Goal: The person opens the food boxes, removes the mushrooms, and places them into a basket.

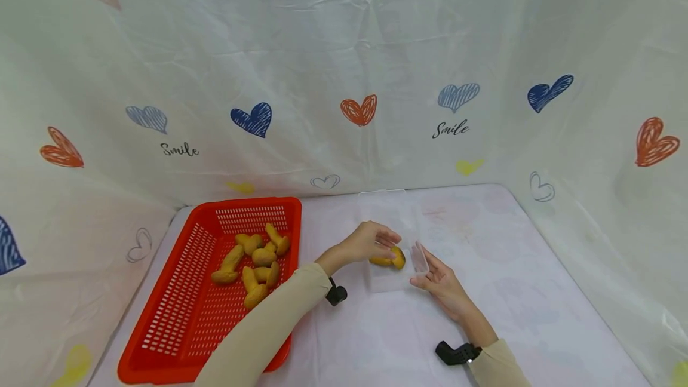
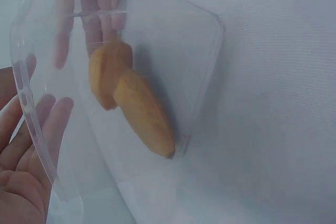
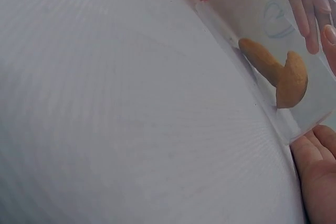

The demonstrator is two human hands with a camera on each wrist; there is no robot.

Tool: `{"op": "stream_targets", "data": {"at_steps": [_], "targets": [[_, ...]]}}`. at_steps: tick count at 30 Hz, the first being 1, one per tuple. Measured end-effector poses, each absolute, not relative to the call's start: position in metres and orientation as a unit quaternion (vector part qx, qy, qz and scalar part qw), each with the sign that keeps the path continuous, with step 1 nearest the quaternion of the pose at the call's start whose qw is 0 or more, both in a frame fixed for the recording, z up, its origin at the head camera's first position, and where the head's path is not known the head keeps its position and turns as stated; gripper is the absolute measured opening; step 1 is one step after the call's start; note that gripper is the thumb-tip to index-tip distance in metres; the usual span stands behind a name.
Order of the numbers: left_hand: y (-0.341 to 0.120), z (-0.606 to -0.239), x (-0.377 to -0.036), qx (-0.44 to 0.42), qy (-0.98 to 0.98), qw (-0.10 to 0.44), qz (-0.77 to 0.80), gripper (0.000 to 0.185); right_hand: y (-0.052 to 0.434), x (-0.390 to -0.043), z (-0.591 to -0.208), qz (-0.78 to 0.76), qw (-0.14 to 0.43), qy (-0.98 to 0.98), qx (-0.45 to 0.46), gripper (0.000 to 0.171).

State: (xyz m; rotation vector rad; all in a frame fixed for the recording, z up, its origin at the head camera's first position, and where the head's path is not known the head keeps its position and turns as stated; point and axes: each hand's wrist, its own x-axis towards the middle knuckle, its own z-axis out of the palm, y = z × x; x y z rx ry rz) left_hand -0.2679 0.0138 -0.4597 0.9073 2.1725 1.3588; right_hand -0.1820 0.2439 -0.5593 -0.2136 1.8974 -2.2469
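A clear plastic box (image 1: pixel 378 282) stands on the table, one yellow-brown mushroom (image 1: pixel 398 258) lying inside. Through its transparent wall the cap and thick stem of the mushroom (image 3: pixel 291 82) show. My left hand (image 1: pixel 368 240) hovers over the box, its fingers loosely extended above the mushroom and holding nothing. In the left wrist view, the left hand (image 2: pixel 23 166) appears at the left edge, clear of the mushroom (image 2: pixel 139 106). My right hand (image 1: pixel 443 288) grips the box's right side, thumb toward the front and fingers behind the wall.
A red perforated basket (image 1: pixel 201 327) stands on the left with several mushrooms (image 1: pixel 228 264) in it, partly behind the left sleeve. The box's clear lid (image 1: pixel 384 211) lies back behind it. A heart-printed curtain (image 1: pixel 403 154) borders the white table (image 1: pixel 510 267).
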Motion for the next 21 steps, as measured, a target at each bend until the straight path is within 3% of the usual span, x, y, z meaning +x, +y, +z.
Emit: {"op": "stream_targets", "data": {"at_steps": [21], "targets": [[0.028,-0.460,-0.269,0.343,0.847,0.185,0.360,0.045,0.245,-0.182,-0.561,-0.759,0.104,0.639,-0.070,0.088]]}}
